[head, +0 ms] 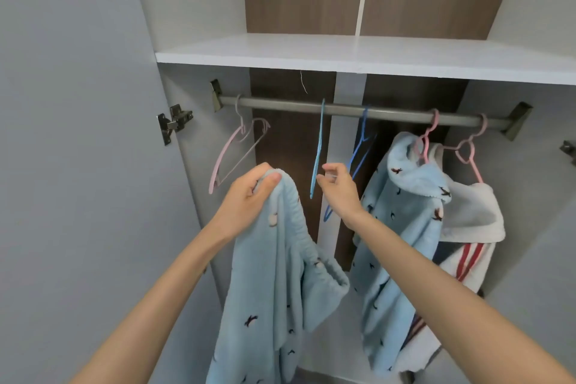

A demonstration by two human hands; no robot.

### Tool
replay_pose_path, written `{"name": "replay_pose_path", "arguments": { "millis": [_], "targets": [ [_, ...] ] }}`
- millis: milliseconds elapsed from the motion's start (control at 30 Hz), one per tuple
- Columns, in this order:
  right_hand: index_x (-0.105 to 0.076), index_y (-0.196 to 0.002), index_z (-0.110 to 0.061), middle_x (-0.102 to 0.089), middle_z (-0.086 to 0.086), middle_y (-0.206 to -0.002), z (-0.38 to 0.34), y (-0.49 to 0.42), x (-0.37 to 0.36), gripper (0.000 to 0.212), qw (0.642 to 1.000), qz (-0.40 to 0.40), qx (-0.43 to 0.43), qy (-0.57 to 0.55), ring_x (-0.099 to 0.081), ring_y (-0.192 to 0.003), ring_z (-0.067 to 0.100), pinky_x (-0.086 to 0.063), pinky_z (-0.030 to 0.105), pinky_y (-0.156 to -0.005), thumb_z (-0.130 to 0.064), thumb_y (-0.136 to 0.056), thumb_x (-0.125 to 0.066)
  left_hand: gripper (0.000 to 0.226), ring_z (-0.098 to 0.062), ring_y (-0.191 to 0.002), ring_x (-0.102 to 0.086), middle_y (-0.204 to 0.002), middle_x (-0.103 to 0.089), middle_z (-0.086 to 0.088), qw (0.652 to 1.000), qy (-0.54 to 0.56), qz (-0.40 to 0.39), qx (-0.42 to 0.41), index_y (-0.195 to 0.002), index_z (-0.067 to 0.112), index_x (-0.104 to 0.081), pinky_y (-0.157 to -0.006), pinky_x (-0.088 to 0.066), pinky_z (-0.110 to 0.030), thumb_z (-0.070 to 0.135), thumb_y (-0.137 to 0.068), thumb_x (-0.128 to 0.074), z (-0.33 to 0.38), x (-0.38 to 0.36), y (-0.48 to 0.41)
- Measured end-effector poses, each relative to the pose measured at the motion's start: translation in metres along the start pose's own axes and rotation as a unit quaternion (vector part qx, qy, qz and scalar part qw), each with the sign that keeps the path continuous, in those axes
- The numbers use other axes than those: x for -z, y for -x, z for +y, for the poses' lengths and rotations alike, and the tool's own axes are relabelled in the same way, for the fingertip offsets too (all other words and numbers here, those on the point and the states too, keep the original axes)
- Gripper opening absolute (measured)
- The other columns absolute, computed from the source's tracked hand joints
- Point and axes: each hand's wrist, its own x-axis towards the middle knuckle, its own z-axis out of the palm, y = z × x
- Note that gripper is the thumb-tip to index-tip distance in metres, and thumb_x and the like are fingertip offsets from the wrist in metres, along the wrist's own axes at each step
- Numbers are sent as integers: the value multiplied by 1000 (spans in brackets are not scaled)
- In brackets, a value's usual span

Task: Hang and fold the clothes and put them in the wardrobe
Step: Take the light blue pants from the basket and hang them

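Note:
My left hand (249,196) grips the elastic waistband of light blue fleece trousers (274,305) with small dark bird prints; they hang down in front of the open wardrobe. My right hand (338,188) is raised just right of an empty light blue hanger (318,150) that hangs edge-on from the grey rail (280,104). Its fingers are loosely curled, with the fingertips at the hanger's lower end, and I see no grip on it. A matching blue fleece top (402,212) hangs on a pink hanger (425,140) further right.
An empty pink hanger (237,146) hangs at the rail's left end and a dark blue hanger (361,146) is behind my right hand. A white garment with red stripes (473,221) hangs at the right. A white shelf (311,53) runs above the rail, and the open door (78,134) stands at left.

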Motion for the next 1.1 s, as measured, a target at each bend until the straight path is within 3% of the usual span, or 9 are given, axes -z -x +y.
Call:
{"name": "replay_pose_path", "arguments": {
  "millis": [167,267,333,400,533,700,867,967,1100],
  "targets": [
    [-23,-145,-14,-38,11,-145,-5,-65,-32,56,998,-9,-60,-9,-44,-127,23,-39,31,-101,-18,-97,-52,36,2,-56,-40,-59,-40,18,1000,-8,-25,-17,-65,19,-32,-59,-33,-9,12,-99,-43,-36,10,-29],
    [-8,-150,-15,-28,14,-151,-3,-89,-45,66,995,-21,-102,3,-40,-132,28,-36,35,-105,-10,-98,-48,38,3,-55,-39,-58,-41,19,999,-9,-35,-22,-64,20,-31,-58,-32,-9,9,-98,-44,-53,17,-42],
    [-4,-150,-19,-36,16,-144,0,-101,-54,69,992,-25,-126,-7,-53,-111,27,-45,39,-99,-2,-97,-45,38,4,-56,-42,-57,-42,21,999,-10,-42,-19,-64,22,-33,-59,-33,-8,10,-98,-44,-62,21,-49],
    [-7,-150,-20,-45,13,-124,3,-110,-62,67,987,-17,-155,-43,-55,-91,25,-54,41,-87,3,-96,-40,37,3,-56,-43,-57,-43,22,999,-10,-40,-15,-64,23,-33,-59,-34,-7,10,-98,-44,-70,24,-53],
    [-27,-140,-3,-50,15,-105,14,-118,-69,42,988,42,-146,22,-49,-89,24,-51,41,-88,-2,-99,-34,36,2,-56,-44,-58,-44,22,999,-8,-40,-1,-65,24,-35,-57,-33,-7,14,-98,-43,-83,28,-58],
    [-39,-116,-1,-48,9,-87,17,-118,-63,18,990,70,-107,57,-48,-84,23,-36,30,-70,-5,-101,-31,33,3,-59,-47,-60,-47,24,998,-2,-57,10,-67,24,-40,-58,-35,-6,14,-98,-44,-85,28,-60],
    [-35,-128,1,-49,11,-91,19,-108,-51,28,992,68,-80,67,-47,-76,19,-36,28,-59,-4,-101,-29,32,3,-60,-48,-62,-49,23,998,-10,-65,16,-67,23,-41,-59,-35,-7,16,-98,-45,-85,25,-56],
    [-37,-127,-1,-44,4,-74,20,-100,-34,28,993,65,-73,71,-41,-60,13,-32,25,-48,-8,-102,-27,32,2,-59,-47,-61,-47,21,997,-16,-75,12,-67,22,-43,-60,-35,-8,18,-99,-46,-81,22,-50],
    [-35,-130,-3,-46,6,-77,12,-94,-8,31,991,71,-65,89,-45,-64,18,-35,30,-54,-5,-100,-28,30,0,-59,-45,-63,-43,10,996,-20,-87,25,-69,9,-46,-59,-34,-10,17,-98,-46,-67,15,-38]
  ]
}}
